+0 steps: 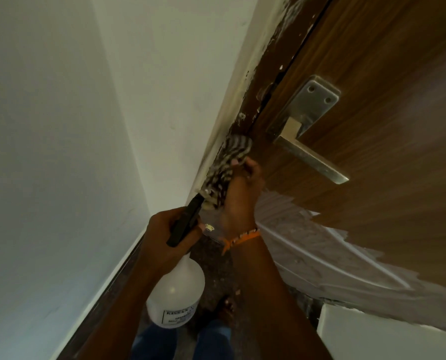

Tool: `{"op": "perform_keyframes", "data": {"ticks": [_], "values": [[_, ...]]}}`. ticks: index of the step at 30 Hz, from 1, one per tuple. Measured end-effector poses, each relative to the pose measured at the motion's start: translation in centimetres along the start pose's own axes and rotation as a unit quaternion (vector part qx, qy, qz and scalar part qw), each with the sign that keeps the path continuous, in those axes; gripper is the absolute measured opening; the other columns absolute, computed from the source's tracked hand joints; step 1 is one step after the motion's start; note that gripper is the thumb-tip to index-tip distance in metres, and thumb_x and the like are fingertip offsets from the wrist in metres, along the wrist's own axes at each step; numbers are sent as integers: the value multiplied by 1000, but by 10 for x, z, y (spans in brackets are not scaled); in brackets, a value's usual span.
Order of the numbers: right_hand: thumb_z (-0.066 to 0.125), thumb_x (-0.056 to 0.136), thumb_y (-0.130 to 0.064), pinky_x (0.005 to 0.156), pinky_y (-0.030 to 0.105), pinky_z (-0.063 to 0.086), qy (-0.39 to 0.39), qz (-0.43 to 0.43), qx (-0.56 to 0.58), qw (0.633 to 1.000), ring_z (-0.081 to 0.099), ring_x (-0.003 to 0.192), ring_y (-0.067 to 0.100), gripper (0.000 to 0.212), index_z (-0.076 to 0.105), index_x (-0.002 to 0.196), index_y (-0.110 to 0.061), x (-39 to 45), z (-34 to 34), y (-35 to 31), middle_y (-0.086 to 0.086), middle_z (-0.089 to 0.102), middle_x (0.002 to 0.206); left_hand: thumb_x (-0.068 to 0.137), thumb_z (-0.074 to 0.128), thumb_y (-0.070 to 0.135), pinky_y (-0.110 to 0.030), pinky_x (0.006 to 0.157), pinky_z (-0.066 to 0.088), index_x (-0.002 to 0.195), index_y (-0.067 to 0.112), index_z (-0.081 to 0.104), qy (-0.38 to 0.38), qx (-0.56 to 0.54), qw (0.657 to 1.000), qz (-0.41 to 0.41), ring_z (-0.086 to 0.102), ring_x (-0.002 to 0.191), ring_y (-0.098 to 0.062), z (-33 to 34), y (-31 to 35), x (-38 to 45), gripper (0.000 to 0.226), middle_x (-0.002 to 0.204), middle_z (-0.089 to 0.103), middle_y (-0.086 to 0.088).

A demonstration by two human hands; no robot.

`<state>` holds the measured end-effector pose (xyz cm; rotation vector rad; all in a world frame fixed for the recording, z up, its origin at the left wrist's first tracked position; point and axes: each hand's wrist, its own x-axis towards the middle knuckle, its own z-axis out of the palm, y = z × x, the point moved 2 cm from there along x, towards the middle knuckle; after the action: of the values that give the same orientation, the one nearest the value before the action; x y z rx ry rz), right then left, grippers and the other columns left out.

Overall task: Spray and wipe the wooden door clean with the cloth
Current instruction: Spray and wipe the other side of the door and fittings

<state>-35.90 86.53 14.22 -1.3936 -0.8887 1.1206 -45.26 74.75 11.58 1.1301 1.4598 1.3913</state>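
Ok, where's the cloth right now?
In the head view the cloth is gripped in the right hand, pressed against the door edge just left of and below the handle, above the spray bottle.

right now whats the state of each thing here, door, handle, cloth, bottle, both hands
door: shut against its frame, lower part coated white
handle: level, untouched
cloth: bunched, pressed on the door edge
bottle: held upright, partly full
left hand: grips the bottle's trigger head
right hand: holds the cloth
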Motion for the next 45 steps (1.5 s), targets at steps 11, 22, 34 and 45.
{"op": "perform_keyframes", "data": {"ticks": [11,22,34,45], "values": [[48,96,-14,106,48,23,-22,-701,-551,452,38,128,24,38,46,133,-20,78,-60,40,-1,59,133,73,59,51,-17,55,42,67,28,59,-52,75,996,3,57,49,0,31,-29,16,24,55,60,23],[43,87,-24,114,53,-6,-149,-670,-705,179,29,141,20,63,30,148,-15,105,-71,133,0,38,151,73,58,51,-49,49,51,67,30,56,-10,106,994,23,56,46,-24,62,-62,11,22,51,54,5],[59,85,-17,113,55,0,-97,-694,-641,314,3,145,27,81,15,152,-24,108,-142,95,4,15,157,72,59,51,-50,50,51,67,25,61,18,88,996,18,57,49,-26,94,-48,-16,27,53,56,5],[41,104,-18,116,50,-5,76,-718,-568,395,24,141,19,44,37,146,-30,104,-186,33,-7,38,149,68,63,53,-38,52,43,60,11,58,-87,32,994,63,51,46,-22,143,-65,20,43,48,51,3]]}}
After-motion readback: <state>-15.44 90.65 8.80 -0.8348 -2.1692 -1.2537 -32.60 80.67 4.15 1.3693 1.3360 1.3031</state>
